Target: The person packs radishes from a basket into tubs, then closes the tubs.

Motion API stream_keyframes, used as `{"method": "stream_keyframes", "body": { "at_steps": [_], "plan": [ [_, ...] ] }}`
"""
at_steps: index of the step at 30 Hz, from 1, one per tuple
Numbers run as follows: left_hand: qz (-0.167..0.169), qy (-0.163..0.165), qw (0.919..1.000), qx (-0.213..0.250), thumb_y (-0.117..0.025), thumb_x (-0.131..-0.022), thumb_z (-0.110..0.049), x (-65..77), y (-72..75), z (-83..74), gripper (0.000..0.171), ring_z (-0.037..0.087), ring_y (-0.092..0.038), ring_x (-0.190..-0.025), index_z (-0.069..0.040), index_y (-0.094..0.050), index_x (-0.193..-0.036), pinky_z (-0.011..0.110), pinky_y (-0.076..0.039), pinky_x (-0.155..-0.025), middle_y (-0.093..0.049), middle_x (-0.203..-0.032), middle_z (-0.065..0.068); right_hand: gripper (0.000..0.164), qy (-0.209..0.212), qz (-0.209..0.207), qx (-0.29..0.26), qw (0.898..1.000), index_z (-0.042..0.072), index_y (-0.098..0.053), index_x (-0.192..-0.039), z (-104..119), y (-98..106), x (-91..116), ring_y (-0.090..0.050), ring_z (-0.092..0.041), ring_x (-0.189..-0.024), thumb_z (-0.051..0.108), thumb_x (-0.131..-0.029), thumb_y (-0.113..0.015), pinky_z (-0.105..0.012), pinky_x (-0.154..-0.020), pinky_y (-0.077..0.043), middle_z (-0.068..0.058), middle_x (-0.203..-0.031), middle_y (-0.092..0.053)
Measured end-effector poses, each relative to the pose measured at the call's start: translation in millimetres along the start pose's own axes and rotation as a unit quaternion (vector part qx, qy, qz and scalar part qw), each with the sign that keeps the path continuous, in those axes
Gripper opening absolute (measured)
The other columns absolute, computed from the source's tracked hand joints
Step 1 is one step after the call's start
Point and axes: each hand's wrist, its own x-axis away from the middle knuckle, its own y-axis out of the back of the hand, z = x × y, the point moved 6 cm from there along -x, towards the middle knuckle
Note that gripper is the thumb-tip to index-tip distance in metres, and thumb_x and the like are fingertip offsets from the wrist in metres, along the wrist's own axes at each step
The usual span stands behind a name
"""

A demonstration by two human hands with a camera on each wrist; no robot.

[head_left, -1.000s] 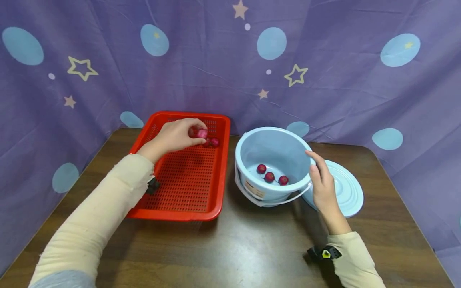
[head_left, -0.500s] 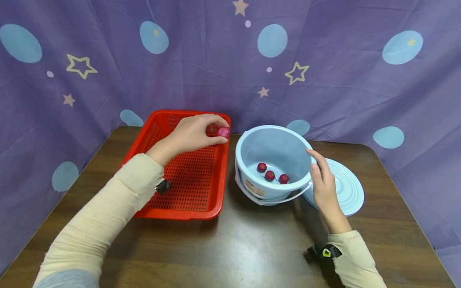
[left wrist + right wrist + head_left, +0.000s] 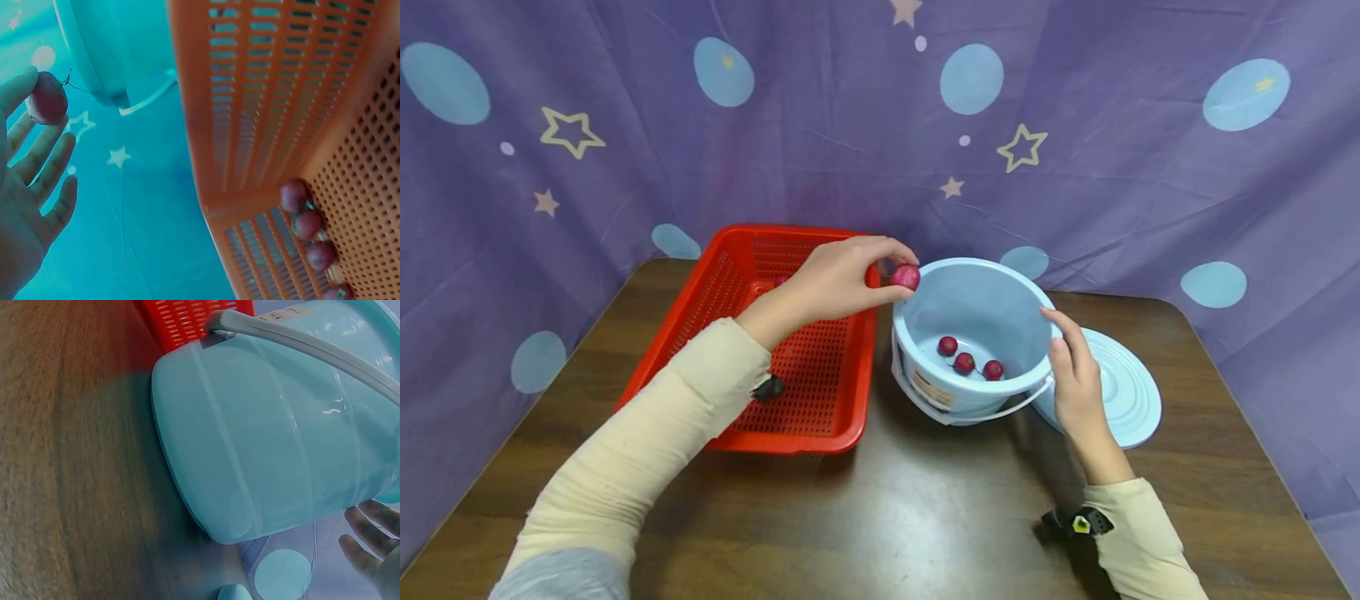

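Note:
My left hand (image 3: 842,279) pinches a radish (image 3: 906,277) between thumb and fingertips, close beside the left rim of the light blue bucket (image 3: 1037,383). In the left wrist view this radish (image 3: 49,100) shows a thin root trailing from one end, and the other fingers are spread. Inside the bucket lie three radishes (image 3: 964,363) on the bottom. My right hand (image 3: 1078,392) touches the bucket's right rim, fingers fairly straight. The right wrist view shows its fingers (image 3: 369,531) against the outer wall. More radishes (image 3: 307,224) line one side of the red basket (image 3: 850,417).
The light blue lid (image 3: 1131,392) lies on the wooden table (image 3: 940,517), partly behind the bucket and right hand. A white handle (image 3: 925,410) hangs down the bucket's front. A purple curtain (image 3: 820,167) with stars closes off the back.
My left hand has carried the radish rightward out of the red basket to the bucket's left rim. The right hand keeps its place at the bucket.

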Motion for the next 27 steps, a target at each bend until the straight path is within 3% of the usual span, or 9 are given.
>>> {"method": "stream_keyframes", "body": {
  "at_steps": [9, 17, 27],
  "plan": [
    [0.035, -0.053, 0.998, 0.002, -0.073, -0.087, -0.047, -4.1, -7.0, -28.7, 0.045, 0.012, -0.054, -0.092, -0.026, -0.065, -0.126, 0.029, -0.045, -0.072, -0.062, -0.107, -0.01, 0.04, -0.012, 0.001, -0.003, 1.0, 0.003, -0.052, -0.141, -1.8, 0.1, -0.7, -0.042, -0.011, -0.132, 0.013, -0.104, -0.041, -0.02, -0.106, -0.03, -0.012, -0.143, -0.052],
    [0.077, -0.088, 0.9931, 0.009, -0.075, -0.087, -0.04, -7.8, -15.9, -49.9, 0.039, 0.008, -0.053, -0.107, -0.028, -0.066, -0.123, 0.03, -0.046, -0.087, -0.063, -0.117, -0.014, 0.04, -0.013, 0.004, -0.002, 1.0, 0.005, -0.052, -0.142, -0.8, 0.1, 0.5, -0.043, -0.011, -0.133, 0.015, -0.104, -0.041, -0.021, -0.106, -0.031, -0.012, -0.144, -0.052],
    [0.101, -0.13, 0.9858, 0.031, -0.076, -0.087, -0.039, -13.6, -30.8, -67.8, 0.039, 0.006, -0.054, -0.111, -0.026, -0.067, -0.123, 0.026, -0.043, -0.093, -0.064, -0.118, -0.015, 0.039, -0.011, 0.005, 0.0, 1.0, 0.007, -0.053, -0.142, 0.3, -0.1, -0.3, -0.043, -0.01, -0.132, 0.017, -0.105, -0.041, -0.022, -0.107, -0.031, -0.011, -0.143, -0.053]
  ]
}}
